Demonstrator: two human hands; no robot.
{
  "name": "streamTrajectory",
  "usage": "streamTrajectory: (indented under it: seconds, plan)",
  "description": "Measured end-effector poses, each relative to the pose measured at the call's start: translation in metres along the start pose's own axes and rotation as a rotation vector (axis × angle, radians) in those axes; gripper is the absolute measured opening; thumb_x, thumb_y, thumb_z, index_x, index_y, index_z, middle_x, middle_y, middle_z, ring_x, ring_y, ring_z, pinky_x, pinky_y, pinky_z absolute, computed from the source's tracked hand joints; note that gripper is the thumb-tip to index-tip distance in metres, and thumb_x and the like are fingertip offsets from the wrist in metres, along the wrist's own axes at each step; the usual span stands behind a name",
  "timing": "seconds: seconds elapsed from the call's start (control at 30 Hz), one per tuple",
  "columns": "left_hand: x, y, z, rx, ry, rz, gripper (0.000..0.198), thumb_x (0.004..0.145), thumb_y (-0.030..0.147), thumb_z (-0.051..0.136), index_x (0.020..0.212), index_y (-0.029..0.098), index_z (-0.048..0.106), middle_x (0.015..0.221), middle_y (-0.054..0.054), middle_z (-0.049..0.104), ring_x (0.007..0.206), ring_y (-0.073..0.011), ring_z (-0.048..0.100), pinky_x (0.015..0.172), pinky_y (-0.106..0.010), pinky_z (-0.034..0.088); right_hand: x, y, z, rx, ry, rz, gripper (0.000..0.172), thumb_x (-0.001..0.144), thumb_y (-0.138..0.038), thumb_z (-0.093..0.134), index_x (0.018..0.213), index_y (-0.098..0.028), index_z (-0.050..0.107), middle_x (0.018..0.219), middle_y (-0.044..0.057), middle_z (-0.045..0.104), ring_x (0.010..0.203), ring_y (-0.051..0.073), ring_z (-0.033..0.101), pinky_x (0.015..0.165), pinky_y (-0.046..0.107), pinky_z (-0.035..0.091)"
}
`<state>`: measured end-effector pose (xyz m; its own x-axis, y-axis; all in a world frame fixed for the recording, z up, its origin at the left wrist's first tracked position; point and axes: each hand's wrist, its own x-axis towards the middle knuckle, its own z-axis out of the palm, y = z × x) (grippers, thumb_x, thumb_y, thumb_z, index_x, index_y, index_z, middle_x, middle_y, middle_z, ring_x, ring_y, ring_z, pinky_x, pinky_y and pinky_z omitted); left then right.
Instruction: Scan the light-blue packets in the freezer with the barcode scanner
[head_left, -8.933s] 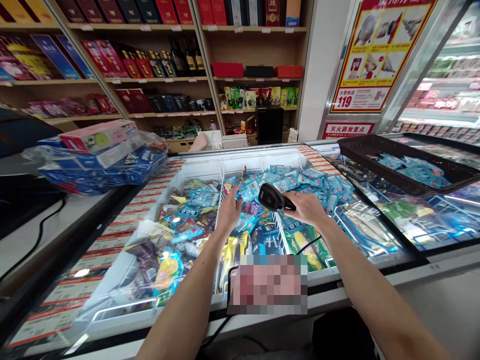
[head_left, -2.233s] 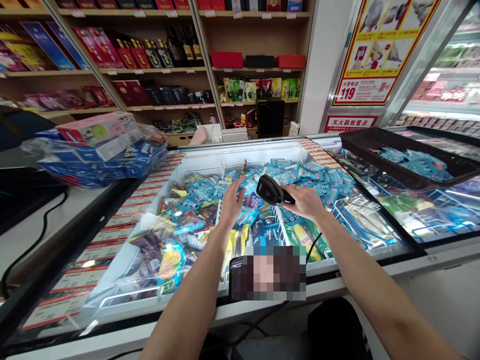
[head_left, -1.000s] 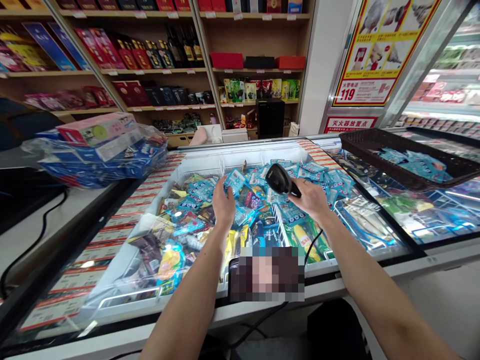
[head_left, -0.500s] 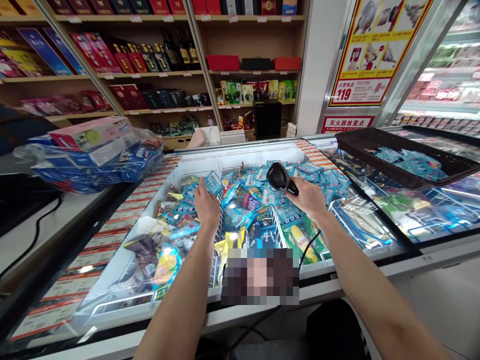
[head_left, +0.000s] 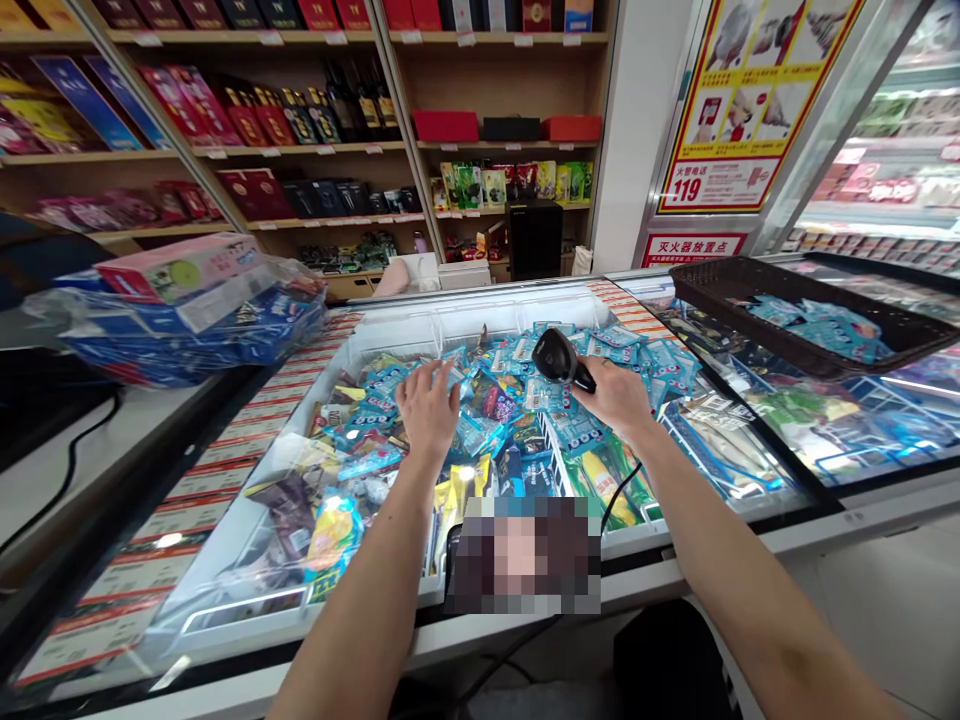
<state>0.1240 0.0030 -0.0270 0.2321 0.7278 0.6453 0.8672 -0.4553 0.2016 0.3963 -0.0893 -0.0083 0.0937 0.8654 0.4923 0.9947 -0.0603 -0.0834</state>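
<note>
Grips a black handheld barcode scanner in the closed right hand, above the middle of the open white chest freezer. Lays the left hand flat, fingers spread, holding nothing, on the blue plastic packets heaped toward the far wall. Might snag the thin black cord on the near rim, or shove loose packets off the heap.

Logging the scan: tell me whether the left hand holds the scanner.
No, the scanner sits in the right hand; the left hand rests open on packets.
</note>
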Motion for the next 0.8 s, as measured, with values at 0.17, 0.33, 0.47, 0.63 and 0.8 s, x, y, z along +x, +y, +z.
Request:
streamTrajectory:
  seconds: [0.17, 0.33, 0.47, 0.63, 0.8]
  plan:
    - [-0.002, 0.024, 0.003, -0.148, -0.251, 0.426, 0.039, 0.091, 0.034, 0.036, 0.129, 0.029, 0.046, 0.131, -0.003, 0.052, 0.122, -0.0206, 0.043, 0.101, -0.040, 0.029, 0.000, 0.000, 0.000, -0.010, -0.001, -0.007, 0.040, 0.084, -0.045, 0.049, 0.120, -0.027, 0.051, 0.103, 0.003, 0.066, 0.084, 0.020, 0.062, 0.065, 0.027, 0.041]
    - [-0.009, 0.045, 0.008, -0.204, -0.416, 0.616, 0.043, 0.093, 0.040, 0.032, 0.134, 0.031, 0.039, 0.138, 0.000, 0.046, 0.130, -0.0189, 0.036, 0.101, -0.039, 0.027, 0.000, -0.001, -0.001, -0.018, -0.025, -0.009, 0.042, 0.084, -0.045, 0.049, 0.122, -0.026, 0.050, 0.105, 0.005, 0.065, 0.085, 0.020, 0.062, 0.066, 0.027, 0.041]
    - [-0.007, 0.039, 0.008, -0.187, -0.407, 0.545, 0.038, 0.094, 0.040, 0.029, 0.119, 0.029, 0.055, 0.123, 0.000, 0.059, 0.121, -0.0190, 0.045, 0.098, -0.038, 0.029, 0.000, -0.002, 0.001, -0.033, -0.046, -0.007, 0.040, 0.085, -0.044, 0.047, 0.120, -0.025, 0.051, 0.104, 0.006, 0.065, 0.085, 0.021, 0.062, 0.066, 0.027, 0.041]
    - [-0.005, 0.030, 0.004, -0.077, -0.291, 0.354, 0.042, 0.091, 0.047, 0.031, 0.094, 0.021, 0.063, 0.095, -0.006, 0.065, 0.098, -0.0216, 0.056, 0.090, -0.039, 0.034, -0.001, -0.002, 0.004, -0.038, -0.048, -0.027, 0.039, 0.085, -0.042, 0.047, 0.120, -0.025, 0.052, 0.103, 0.006, 0.066, 0.086, 0.021, 0.061, 0.067, 0.028, 0.040]
    - [-0.009, 0.032, 0.005, 0.015, -0.250, 0.273, 0.056, 0.081, 0.061, 0.042, 0.122, 0.024, 0.051, 0.110, -0.009, 0.059, 0.106, -0.0269, 0.051, 0.087, -0.040, 0.036, -0.001, -0.003, 0.005, -0.039, -0.052, -0.044, 0.039, 0.086, -0.042, 0.046, 0.120, -0.025, 0.051, 0.104, 0.006, 0.066, 0.085, 0.021, 0.061, 0.067, 0.028, 0.040]
